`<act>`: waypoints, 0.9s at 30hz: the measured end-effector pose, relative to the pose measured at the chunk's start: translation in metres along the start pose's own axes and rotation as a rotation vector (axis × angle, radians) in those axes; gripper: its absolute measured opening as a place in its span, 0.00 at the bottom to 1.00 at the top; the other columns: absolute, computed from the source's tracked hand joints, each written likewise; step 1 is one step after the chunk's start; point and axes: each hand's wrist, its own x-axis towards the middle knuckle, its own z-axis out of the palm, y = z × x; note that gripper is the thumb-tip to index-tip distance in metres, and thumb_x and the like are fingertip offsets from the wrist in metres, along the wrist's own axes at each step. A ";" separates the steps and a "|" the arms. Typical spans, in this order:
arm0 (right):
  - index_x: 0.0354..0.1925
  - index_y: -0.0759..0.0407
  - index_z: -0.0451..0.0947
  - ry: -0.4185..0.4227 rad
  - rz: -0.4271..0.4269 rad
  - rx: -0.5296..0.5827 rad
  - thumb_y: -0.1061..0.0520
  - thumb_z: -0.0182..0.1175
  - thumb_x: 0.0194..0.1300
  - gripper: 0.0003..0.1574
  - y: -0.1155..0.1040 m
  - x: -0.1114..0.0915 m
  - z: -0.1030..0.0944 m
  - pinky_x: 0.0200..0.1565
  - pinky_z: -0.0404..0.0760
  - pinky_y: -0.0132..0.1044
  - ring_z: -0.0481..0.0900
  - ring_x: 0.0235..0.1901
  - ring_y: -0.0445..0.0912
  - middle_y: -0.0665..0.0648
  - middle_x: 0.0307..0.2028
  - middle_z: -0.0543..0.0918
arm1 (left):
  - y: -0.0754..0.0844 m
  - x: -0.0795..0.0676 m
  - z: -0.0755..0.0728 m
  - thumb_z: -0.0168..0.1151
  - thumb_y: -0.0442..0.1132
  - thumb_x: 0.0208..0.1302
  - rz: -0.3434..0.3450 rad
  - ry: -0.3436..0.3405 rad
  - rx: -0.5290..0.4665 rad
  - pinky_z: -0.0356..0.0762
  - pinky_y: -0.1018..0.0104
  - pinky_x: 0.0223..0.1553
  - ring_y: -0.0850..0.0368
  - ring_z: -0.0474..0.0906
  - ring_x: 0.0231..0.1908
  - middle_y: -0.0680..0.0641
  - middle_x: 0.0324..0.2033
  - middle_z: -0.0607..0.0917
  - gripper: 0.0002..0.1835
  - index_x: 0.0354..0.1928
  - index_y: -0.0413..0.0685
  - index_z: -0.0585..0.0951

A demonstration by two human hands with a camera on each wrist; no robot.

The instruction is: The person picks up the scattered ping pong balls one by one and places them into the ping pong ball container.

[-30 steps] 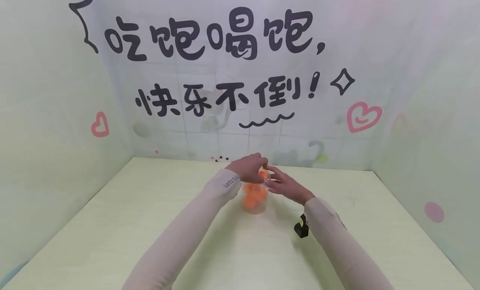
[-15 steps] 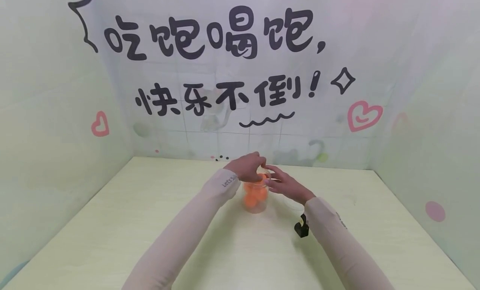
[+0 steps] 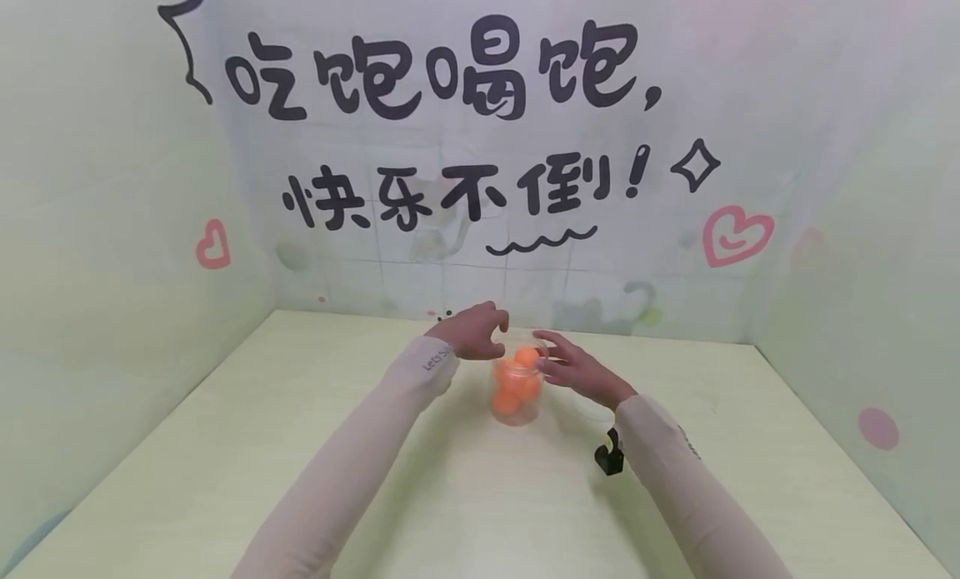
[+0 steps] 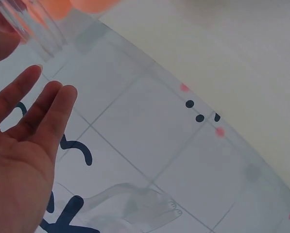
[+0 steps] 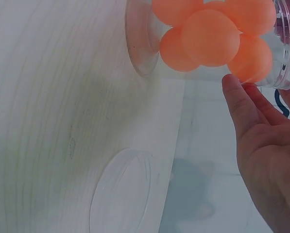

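A clear plastic jar [image 3: 514, 419] with orange balls [image 5: 210, 38] inside stands upright toward the back of the table, its threaded mouth uncovered. To the left of the mouth is my left hand [image 3: 471, 331], empty, fingers loosely bent in the head view. The left wrist view shows its fingertips [image 4: 67, 94] spread just off the threaded rim. My right hand [image 3: 587, 372] stays at the jar's right side near the neck, with fingers extended and the thumb [image 5: 234, 94] right at the wall. Part of that hand lies behind the jar's neck in the right wrist view.
A clear round lid [image 5: 120, 191] lies flat on the pale wooden table [image 3: 300, 446], right of the jar. A black clip-like piece [image 3: 609, 454] sits at my right cuff. Printed curtain walls [image 3: 420, 279] stand along the table's back and sides.
My left hand has drawn leftward from the jar's mouth, leaving the balls more visible. The right hand has kept its place beside the jar. The head view has shifted slightly.
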 end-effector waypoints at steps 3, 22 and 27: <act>0.67 0.50 0.48 0.001 0.004 -0.009 0.47 0.51 0.64 0.39 0.000 0.000 0.000 0.56 0.65 0.47 0.64 0.59 0.55 0.66 0.62 0.61 | -0.005 -0.002 0.001 0.57 0.43 0.54 -0.013 -0.002 -0.013 0.70 0.65 0.34 0.57 0.70 0.32 0.47 0.40 0.74 0.17 0.46 0.48 0.74; 0.67 0.52 0.47 0.002 -0.001 0.010 0.50 0.51 0.64 0.38 0.001 0.000 -0.002 0.56 0.65 0.47 0.65 0.58 0.57 0.68 0.61 0.61 | -0.015 -0.006 0.005 0.58 0.44 0.53 -0.053 -0.002 0.001 0.69 0.65 0.32 0.57 0.71 0.32 0.49 0.39 0.73 0.18 0.47 0.49 0.75; 0.67 0.52 0.47 0.003 0.004 0.012 0.50 0.51 0.64 0.38 0.002 0.000 -0.001 0.56 0.65 0.47 0.65 0.58 0.56 0.68 0.61 0.61 | -0.016 -0.007 0.008 0.58 0.44 0.54 -0.051 -0.019 -0.019 0.70 0.65 0.34 0.58 0.70 0.33 0.48 0.40 0.73 0.19 0.48 0.48 0.74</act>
